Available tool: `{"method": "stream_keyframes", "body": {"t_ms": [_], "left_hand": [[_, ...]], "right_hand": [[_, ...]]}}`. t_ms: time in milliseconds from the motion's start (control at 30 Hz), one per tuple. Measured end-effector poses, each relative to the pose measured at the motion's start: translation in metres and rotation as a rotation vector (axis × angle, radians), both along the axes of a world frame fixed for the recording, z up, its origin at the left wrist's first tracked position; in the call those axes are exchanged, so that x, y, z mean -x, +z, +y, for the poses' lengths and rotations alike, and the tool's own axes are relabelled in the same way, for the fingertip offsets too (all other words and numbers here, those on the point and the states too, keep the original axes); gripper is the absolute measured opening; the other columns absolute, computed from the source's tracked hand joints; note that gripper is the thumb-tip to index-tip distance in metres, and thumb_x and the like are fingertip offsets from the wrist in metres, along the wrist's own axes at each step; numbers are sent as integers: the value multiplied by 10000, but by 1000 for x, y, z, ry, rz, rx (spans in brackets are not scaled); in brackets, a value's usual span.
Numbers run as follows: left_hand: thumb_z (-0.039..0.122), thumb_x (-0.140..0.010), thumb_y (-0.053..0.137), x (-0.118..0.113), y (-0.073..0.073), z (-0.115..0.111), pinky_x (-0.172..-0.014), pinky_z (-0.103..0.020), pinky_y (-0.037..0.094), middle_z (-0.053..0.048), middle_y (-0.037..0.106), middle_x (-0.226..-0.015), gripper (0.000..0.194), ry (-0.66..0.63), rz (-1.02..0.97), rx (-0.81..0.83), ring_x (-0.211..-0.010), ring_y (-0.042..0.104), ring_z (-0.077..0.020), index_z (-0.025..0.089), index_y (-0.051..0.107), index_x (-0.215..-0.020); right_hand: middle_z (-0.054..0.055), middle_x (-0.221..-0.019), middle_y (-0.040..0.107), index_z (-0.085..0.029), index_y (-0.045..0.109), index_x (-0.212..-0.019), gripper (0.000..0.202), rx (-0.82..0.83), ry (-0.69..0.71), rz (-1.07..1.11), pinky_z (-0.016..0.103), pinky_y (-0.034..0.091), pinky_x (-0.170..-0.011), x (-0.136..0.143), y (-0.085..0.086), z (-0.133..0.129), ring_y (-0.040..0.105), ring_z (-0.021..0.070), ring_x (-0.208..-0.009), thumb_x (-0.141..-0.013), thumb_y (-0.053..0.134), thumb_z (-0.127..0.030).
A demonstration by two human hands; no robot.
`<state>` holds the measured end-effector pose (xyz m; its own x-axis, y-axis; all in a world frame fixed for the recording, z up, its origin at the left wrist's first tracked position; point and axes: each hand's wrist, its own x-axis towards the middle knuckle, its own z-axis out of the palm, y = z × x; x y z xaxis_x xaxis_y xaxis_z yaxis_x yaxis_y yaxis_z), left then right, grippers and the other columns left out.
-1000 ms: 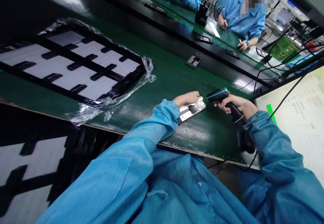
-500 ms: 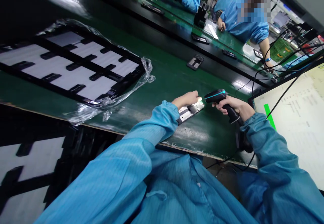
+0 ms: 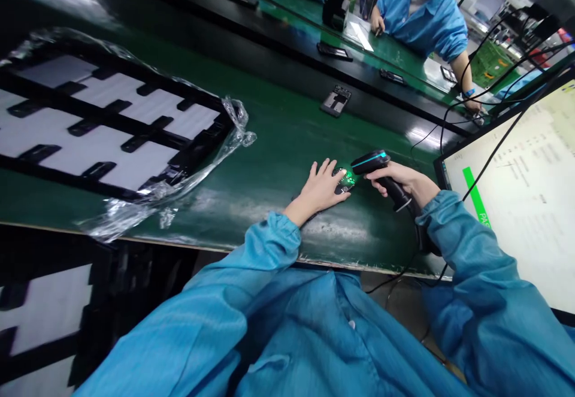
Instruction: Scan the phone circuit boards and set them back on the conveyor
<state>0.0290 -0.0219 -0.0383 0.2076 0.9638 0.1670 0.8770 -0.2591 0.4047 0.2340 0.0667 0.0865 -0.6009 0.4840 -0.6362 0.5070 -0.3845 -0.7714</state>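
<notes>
My left hand (image 3: 318, 192) lies over a phone-sized device (image 3: 345, 182) on the green table, fingers spread, hiding most of it. Green light falls on the device's exposed end beside my fingertips. My right hand (image 3: 398, 181) is wrapped round the handle of a black barcode scanner (image 3: 371, 161) with a blue stripe. The scanner's head points at the lit end from just to its right. Farther back on the table lies another open device (image 3: 336, 100), which neither hand touches.
A black tray (image 3: 108, 117) with white compartments and clear plastic wrap sits at the left. A monitor (image 3: 525, 193) with a green bar and hanging cables is at the right. Across a dark track (image 3: 278, 38) holding devices, co-workers in blue sleeves sit. Another tray is at lower left.
My left hand has opened and now spreads flat over the device, whose pale inside was showing before. Green light now shows on its end. The view has shifted slightly.
</notes>
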Motion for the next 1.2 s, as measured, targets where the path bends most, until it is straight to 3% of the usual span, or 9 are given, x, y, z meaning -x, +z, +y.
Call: {"method": "stream_keyframes", "body": {"t_ms": [433, 667, 867, 1067, 1200], "left_hand": [[621, -833, 557, -1, 1, 0, -1186, -576, 130, -157, 226, -1616, 704, 31, 20, 31, -1484, 157, -416, 215, 473, -1401], [640, -849, 517, -1, -1, 0, -1184, -576, 138, -183, 238, -1605, 713, 19, 28, 24, -1482, 177, -402, 204, 465, -1410], [656, -843, 516, -2, -5, 1, -1186, -570, 138, -181, 241, -1605, 732, 24, 28, 14, -1481, 190, -394, 216, 452, -1425], [600, -856, 522, 12, -2, 5, -1195, -540, 150, -188, 250, -1599, 690, -98, 38, 36, -1481, 220, -363, 213, 459, -1424], [523, -845, 556, 23, -1, 7, -1188, -582, 114, -157, 239, -1611, 663, -158, 74, 62, -1491, 188, -361, 262, 439, -1443]], "right_hand": [[8, -537, 597, -100, 609, -872, 205, 20, 8, -9, 237, 520, -383, 6, -5, 0, 529, 125, -416, -774, 726, -237], [5, -544, 574, -121, 582, -706, 206, -2, 3, -37, 204, 502, -393, 3, -1, -10, 534, 105, -430, -793, 718, -249], [14, -524, 579, -127, 578, -675, 230, -27, 44, -12, 202, 494, -402, 0, -3, -13, 535, 111, -433, -811, 702, -266], [15, -524, 575, -121, 587, -689, 213, -50, 27, 39, 208, 490, -403, -4, -6, -18, 520, 110, -438, -791, 709, -262], [1, -525, 578, -129, 587, -761, 177, -50, -10, 60, 217, 498, -402, -2, -8, -26, 513, 114, -441, -762, 722, -243]]}}
